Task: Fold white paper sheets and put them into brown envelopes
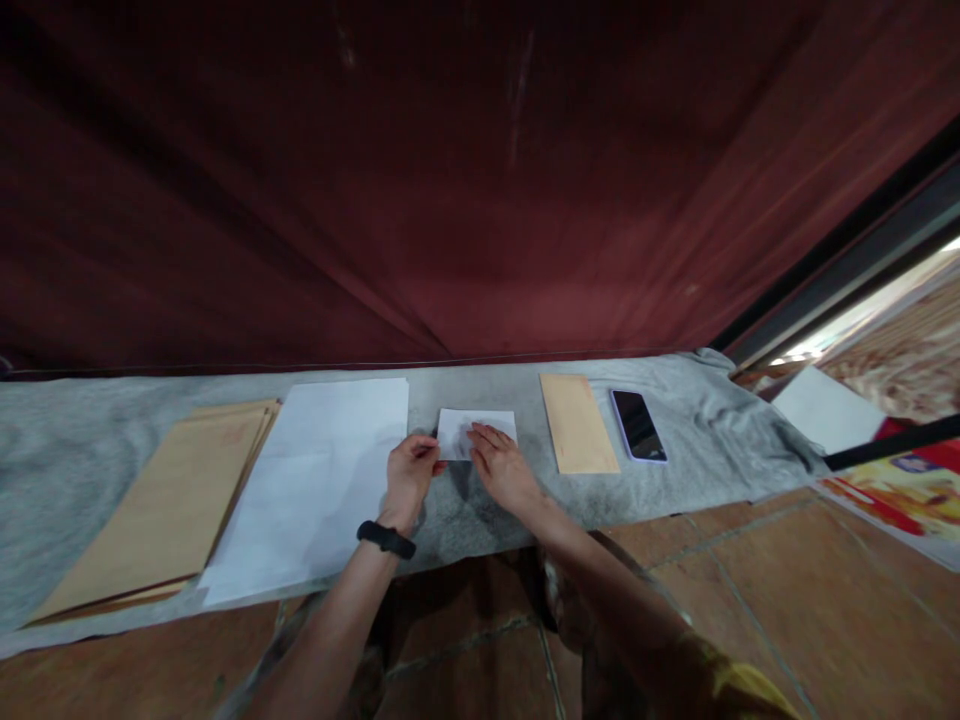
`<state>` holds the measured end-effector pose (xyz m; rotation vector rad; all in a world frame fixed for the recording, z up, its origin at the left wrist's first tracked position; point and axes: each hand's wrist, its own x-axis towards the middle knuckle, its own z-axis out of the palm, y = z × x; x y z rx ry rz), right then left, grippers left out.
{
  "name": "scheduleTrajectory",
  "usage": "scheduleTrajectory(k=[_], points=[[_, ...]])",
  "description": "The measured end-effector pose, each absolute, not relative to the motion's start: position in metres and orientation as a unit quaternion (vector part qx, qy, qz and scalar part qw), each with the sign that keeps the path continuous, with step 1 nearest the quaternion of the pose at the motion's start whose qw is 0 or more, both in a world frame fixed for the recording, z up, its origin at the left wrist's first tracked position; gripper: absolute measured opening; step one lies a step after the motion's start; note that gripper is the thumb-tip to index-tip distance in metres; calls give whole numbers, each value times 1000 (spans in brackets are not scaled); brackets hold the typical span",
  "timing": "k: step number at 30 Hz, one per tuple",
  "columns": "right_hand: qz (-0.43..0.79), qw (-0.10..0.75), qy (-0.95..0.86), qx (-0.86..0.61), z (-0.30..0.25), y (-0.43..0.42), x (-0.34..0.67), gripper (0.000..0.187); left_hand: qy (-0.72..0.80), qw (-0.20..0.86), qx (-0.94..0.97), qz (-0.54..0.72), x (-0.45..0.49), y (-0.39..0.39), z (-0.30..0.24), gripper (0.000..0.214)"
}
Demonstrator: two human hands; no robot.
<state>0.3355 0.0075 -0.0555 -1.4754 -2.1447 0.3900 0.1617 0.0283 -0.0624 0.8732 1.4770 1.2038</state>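
Observation:
A small folded white paper [480, 428] lies on a grey cloth [675, 420] spread over the floor. My left hand [409, 473], with a black band on its wrist, pinches the paper's left edge with curled fingers. My right hand [501, 462] lies flat on the paper's lower right part, fingers stretched out and pressing down.
Left of my hands lie a stack of white sheets [315, 480] and a stack of brown envelopes [161, 505]. To the right are a single brown envelope [577, 422] and a black phone [637, 424]. A dark red curtain [450, 180] hangs behind. Tiled floor [750, 600] in front.

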Motion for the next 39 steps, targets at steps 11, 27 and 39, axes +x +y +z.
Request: scheduleTrajectory(k=[11, 27, 39], points=[[89, 184, -795, -571, -68, -6, 328, 48, 684, 313, 575, 323, 160, 21, -47, 14], [62, 182, -746, -637, -76, -1, 324, 49, 522, 90, 833, 162, 184, 0, -72, 54], [3, 164, -731, -662, -85, -1, 355, 55, 578, 21, 799, 164, 186, -9, -82, 67]])
